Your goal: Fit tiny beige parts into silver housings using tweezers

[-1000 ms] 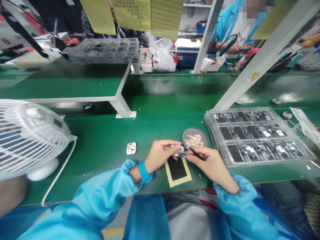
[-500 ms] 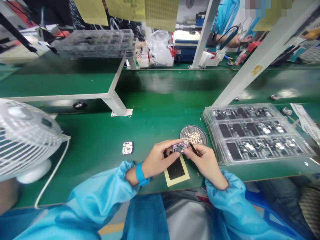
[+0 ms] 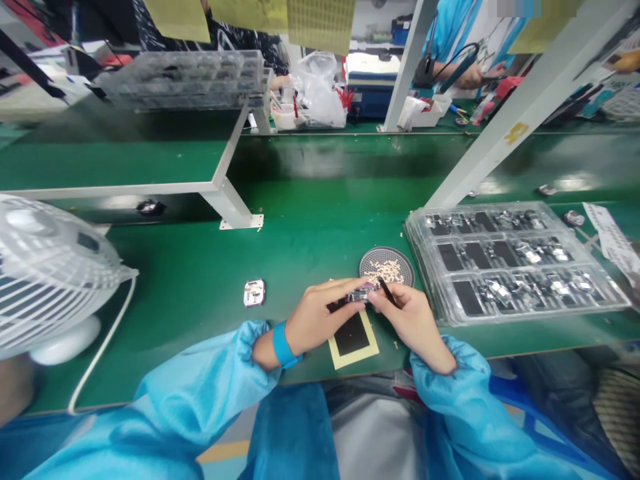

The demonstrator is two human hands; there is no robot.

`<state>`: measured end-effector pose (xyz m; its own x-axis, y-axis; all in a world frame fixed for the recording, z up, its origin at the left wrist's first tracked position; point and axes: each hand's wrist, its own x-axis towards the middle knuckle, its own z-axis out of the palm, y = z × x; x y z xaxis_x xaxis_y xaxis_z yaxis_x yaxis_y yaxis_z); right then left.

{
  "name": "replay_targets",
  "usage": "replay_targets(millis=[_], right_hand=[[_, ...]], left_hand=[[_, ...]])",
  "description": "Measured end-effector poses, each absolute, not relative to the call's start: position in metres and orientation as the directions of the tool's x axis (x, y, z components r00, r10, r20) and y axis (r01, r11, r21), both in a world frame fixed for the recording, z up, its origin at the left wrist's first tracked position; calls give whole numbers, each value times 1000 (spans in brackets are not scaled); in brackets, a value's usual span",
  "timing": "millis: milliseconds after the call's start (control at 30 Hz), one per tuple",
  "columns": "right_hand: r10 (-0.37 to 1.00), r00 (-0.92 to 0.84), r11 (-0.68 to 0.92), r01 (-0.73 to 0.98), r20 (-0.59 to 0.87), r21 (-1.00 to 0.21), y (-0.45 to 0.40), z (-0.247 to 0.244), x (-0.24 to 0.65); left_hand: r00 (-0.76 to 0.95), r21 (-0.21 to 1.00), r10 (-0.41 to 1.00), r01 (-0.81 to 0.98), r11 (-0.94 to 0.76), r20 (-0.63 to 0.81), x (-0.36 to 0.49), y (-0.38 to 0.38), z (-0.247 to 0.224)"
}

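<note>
A green bench (image 3: 310, 227) carries a fan (image 3: 50, 273) far left of the dish (image 3: 387, 267) and trays (image 3: 510, 263) just right of it. Below the dish, the left hand (image 3: 320, 317) pinches a small part (image 3: 361, 294); the right hand (image 3: 413, 320) grips tweezers (image 3: 386, 292) at it, over a black pad (image 3: 353, 337).

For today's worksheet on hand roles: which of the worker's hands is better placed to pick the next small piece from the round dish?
Probably the right hand: it holds the dark tweezers and sits just below the round dish. The left hand is busy gripping the small part.
</note>
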<state>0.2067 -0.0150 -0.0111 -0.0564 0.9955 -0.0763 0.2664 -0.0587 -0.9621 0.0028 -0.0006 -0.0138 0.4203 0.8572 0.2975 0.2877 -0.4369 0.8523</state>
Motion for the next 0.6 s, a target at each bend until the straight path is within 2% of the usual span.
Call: replay_targets(millis=[400, 500, 600], right_hand=[[997, -36, -61, 264, -73, -962, -17, -16, 207], [1000, -10, 8, 164, 7, -986, -18, -17, 204], [997, -7, 74, 79, 74, -994, -20, -17, 203]], left_hand=[[427, 835, 839, 275, -477, 338, 3, -1, -15], [379, 882, 889, 285, -375, 255, 5, -3, -12], [338, 960, 939, 234, -153, 67, 9, -5, -9]])
